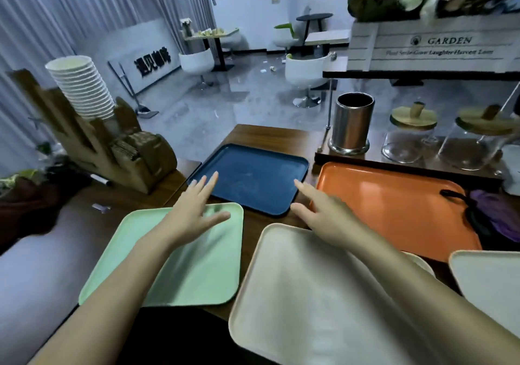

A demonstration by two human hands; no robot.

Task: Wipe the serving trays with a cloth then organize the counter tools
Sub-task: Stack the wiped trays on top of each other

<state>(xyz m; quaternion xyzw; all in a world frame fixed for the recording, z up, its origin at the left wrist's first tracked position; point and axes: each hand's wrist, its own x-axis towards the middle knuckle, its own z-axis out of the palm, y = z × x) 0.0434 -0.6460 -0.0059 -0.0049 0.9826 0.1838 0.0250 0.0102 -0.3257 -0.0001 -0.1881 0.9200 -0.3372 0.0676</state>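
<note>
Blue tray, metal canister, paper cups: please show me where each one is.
Blue tray [253, 178], head view, bare middle of its floor.
Metal canister [351, 128], head view, middle of its side wall.
Paper cups [84, 88], head view, middle of the stack.

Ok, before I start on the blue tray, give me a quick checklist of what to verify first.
1. Hands free: ok. The left hand and right hand are open and hold nothing.
2. Cloth in hand: not ok. A purple bundle at the right end of the orange tray may be it.
3. Nothing on the blue tray: ok; only faint smears show.
4. Gap between the blue tray and the green tray: cannot tell; their corners look very close.
5. Is the cream tray fully on the counter: not ok; its near end seems to jut past the edge.
</note>
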